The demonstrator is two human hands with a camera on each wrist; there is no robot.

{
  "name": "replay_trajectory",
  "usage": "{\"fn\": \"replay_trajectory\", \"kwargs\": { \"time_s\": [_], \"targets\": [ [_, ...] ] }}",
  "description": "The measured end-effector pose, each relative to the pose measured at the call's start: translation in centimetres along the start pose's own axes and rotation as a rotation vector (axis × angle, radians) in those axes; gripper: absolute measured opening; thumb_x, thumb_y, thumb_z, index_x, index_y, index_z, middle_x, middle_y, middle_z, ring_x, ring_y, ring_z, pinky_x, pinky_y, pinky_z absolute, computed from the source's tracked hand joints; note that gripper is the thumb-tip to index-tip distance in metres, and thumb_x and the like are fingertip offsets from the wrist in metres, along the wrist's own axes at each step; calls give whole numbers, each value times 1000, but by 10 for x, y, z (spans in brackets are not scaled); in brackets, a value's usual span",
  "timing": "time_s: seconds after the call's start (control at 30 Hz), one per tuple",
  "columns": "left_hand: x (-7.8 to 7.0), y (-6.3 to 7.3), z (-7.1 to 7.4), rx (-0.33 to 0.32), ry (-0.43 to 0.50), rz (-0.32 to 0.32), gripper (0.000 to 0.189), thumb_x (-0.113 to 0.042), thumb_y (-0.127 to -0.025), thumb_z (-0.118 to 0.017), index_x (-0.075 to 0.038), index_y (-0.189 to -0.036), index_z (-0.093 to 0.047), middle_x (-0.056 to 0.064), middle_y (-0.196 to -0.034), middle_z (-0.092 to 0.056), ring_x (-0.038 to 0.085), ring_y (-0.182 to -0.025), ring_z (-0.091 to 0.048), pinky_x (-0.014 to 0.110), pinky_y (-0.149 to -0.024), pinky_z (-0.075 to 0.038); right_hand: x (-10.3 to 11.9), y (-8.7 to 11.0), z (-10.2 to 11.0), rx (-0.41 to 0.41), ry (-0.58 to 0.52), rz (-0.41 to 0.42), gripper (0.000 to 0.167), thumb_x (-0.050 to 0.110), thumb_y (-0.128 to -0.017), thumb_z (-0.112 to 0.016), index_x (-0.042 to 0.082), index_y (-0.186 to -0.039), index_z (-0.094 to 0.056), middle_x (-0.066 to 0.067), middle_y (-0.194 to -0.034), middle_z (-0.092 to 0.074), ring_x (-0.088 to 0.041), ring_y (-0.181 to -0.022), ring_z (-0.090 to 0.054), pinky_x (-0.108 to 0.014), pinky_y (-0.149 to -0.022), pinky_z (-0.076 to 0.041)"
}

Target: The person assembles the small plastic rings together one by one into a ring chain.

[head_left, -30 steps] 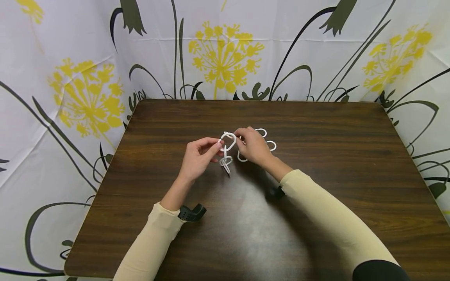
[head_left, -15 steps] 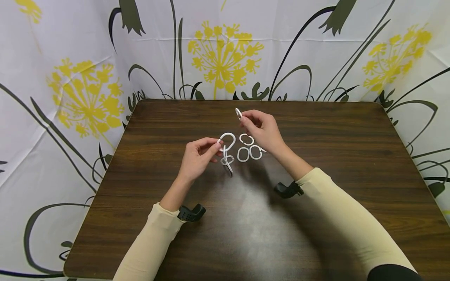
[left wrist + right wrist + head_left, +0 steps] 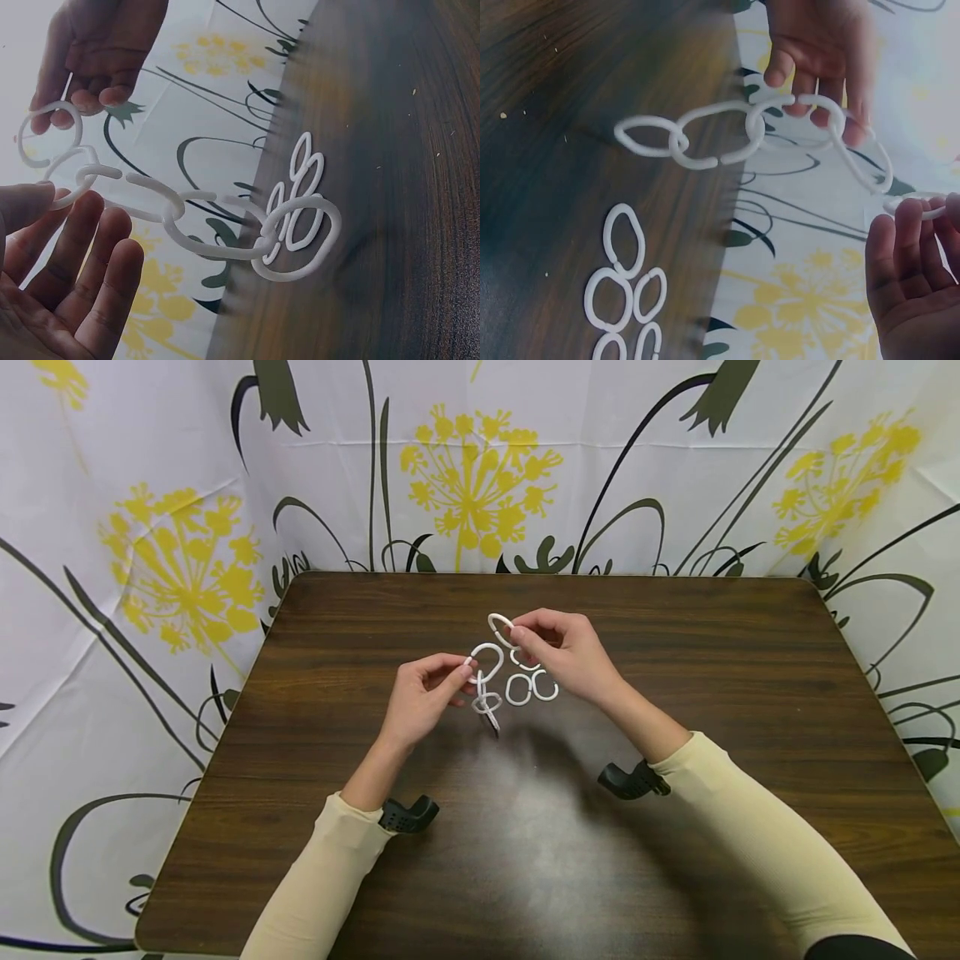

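My left hand (image 3: pixel 420 697) pinches the top link of a short chain of white plastic C-shaped links (image 3: pixel 487 646). The chain hangs down above the table, its links threaded through one another, as the left wrist view shows along the chain (image 3: pixel 217 253). Between thumb and fingertips, my right hand (image 3: pixel 566 652) holds a single white link (image 3: pixel 491 623), up and to the right of the chain's top. In the right wrist view this single link (image 3: pixel 891 204) lies very close to the chain's end link (image 3: pixel 889 169); whether they touch I cannot tell.
Several loose white links (image 3: pixel 509 691) lie in a cluster on the dark wood-grain table (image 3: pixel 360 618), below and partly behind my right hand. A flower-patterned curtain (image 3: pixel 337 468) hangs behind the table and at its sides.
My right hand has picked a link out of the loose cluster, lifted it up, then lowered it slightly and turned it toward the chain. The left hand has kept its hold and barely moved.
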State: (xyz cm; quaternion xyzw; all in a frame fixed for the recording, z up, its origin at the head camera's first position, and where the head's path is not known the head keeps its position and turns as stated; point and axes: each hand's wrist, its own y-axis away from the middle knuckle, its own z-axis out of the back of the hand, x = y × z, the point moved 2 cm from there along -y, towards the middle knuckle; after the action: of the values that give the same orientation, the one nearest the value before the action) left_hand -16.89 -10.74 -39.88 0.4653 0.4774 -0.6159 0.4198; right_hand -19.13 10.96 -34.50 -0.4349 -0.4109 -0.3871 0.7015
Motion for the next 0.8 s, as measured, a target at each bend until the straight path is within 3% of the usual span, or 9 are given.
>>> {"fn": "replay_trajectory", "kwargs": {
  "time_s": [0.13, 0.4, 0.67, 0.8],
  "targets": [
    [1, 0, 0, 9, -16, 2, 22, -13, -96, -66, 5, -107, -70, 16, -97, -71, 20, -76, -69, 34, -60, -57, 2, 3, -5, 51, 3, 18, 15, 10, -95, -65, -2, -102, -71, -12, -74, -63, -28, -65, -58, -27, -58, -49],
    [-1, 0, 0, 6, -13, 1, 21, -12, -95, -66, 5, -107, -70, 17, -95, -70, 32, -78, -68, 32, -60, -57, 8, 5, -9, 37, 18, 76, 14, 9, -94, -65, -1, -102, -71, -10, -76, -65, -22, -64, -60, -25, -56, -48],
    [-6, 1, 0, 18, -24, 16, 20, -5, -96, -63, 10, -108, -68, 27, -96, -67, 12, -73, -67, 37, -60, -57, 5, 6, -19, 114, 31, 87, 12, 8, -94, -66, 0, -101, -72, -6, -81, -67, -28, -65, -61, -27, -54, -47],
    [-8, 1, -1, 22, -25, 13, 20, -3, -95, -63, 12, -108, -67, 30, -96, -67, 14, -73, -67, 40, -60, -57, 2, 7, -22, 129, 41, 77, 12, 7, -94, -66, 0, -101, -72, -8, -83, -67, -25, -65, -61, -26, -54, -48]
  ]
}}
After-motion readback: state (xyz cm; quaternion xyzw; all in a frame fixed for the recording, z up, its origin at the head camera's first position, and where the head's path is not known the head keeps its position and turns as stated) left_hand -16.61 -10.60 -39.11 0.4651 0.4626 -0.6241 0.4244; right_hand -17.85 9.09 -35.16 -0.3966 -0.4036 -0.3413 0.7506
